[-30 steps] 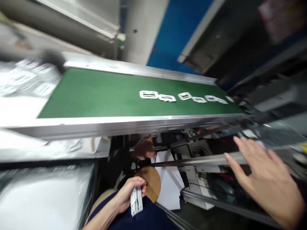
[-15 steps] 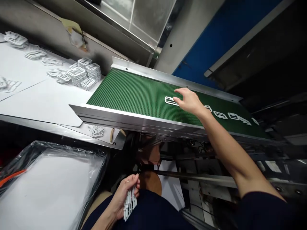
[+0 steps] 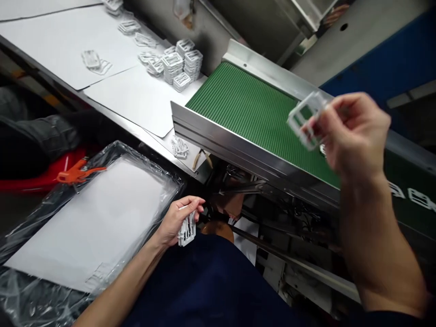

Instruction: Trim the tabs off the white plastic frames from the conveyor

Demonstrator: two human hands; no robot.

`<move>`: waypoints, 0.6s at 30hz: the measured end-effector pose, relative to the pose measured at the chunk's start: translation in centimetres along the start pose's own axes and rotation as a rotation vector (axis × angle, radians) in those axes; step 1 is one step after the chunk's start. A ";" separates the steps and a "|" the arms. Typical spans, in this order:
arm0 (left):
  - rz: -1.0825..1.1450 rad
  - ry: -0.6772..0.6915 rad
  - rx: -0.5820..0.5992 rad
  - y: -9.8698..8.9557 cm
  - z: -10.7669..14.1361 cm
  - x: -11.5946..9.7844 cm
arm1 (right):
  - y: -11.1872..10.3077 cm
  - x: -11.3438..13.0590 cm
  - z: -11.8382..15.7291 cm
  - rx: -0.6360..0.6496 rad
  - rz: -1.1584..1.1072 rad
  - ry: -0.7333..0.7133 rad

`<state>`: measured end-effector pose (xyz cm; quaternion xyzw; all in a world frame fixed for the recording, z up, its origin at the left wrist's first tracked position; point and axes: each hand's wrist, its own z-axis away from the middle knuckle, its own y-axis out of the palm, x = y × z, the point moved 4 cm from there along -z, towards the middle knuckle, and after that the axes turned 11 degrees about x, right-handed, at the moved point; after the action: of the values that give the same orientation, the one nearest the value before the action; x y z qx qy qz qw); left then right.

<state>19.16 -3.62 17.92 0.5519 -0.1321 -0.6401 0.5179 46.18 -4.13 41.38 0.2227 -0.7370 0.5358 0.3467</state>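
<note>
My right hand (image 3: 357, 131) is raised over the green conveyor belt (image 3: 238, 104), its fingers closed on a white plastic frame (image 3: 299, 120) with rectangular cut-outs. The frame is a little blurred by motion. Low in front of my body, my left hand (image 3: 182, 218) grips a small stack of similar white plastic frames (image 3: 187, 230), thumb on top. More white frames (image 3: 420, 198) lie on the belt to the right, beyond my right wrist. Neat piles of frames (image 3: 173, 66) stand on the white-covered table near the belt's end.
Metal side rails (image 3: 252, 145) edge the belt. Loose frames (image 3: 179, 146) and pliers (image 3: 201, 160) lie at the table's corner. On the left, a plastic-lined box (image 3: 102, 213) holds white sheets, with an orange tool (image 3: 76, 172) at its rim. A person's leg (image 3: 44, 131) shows at far left.
My right hand has closed on the frame and lifted it off the belt. The view has swung right-to-left, bringing more of the table in. My left hand still holds its stack.
</note>
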 end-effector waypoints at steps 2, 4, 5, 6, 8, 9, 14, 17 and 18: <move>-0.033 0.084 0.011 0.2 0.9 -1.6 | 6.6 1.1 3.7 0.215 -0.157 0.126; -0.084 0.142 0.023 0.0 2.1 -3.0 | 13.5 0.2 7.5 0.426 -0.412 0.300; -0.124 0.145 0.016 -0.2 2.6 -3.5 | 16.4 -0.8 9.2 0.474 -0.525 0.397; -0.174 0.128 -0.002 -0.6 3.1 -3.8 | 18.9 -1.9 10.6 0.466 -0.620 0.462; -0.281 0.062 -0.062 -1.5 4.0 -4.0 | 22.7 -3.9 12.7 0.450 -0.766 0.555; -0.325 0.027 -0.093 -2.0 4.3 -3.9 | 24.0 -4.7 13.4 0.441 -0.812 0.582; -0.422 -0.022 -0.309 -4.2 6.0 -3.2 | 26.8 -6.6 13.2 0.631 -0.709 0.524; -0.457 0.003 -0.419 -4.5 7.1 -2.1 | 26.2 -10.0 9.1 0.520 -0.210 0.472; -0.435 0.004 -0.444 -4.5 7.4 -1.5 | 25.9 -11.6 7.3 0.403 0.028 0.503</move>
<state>10.36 -3.48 18.10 0.4418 0.1331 -0.7481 0.4769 33.69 -3.02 14.86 0.1373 -0.5103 0.7138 0.4596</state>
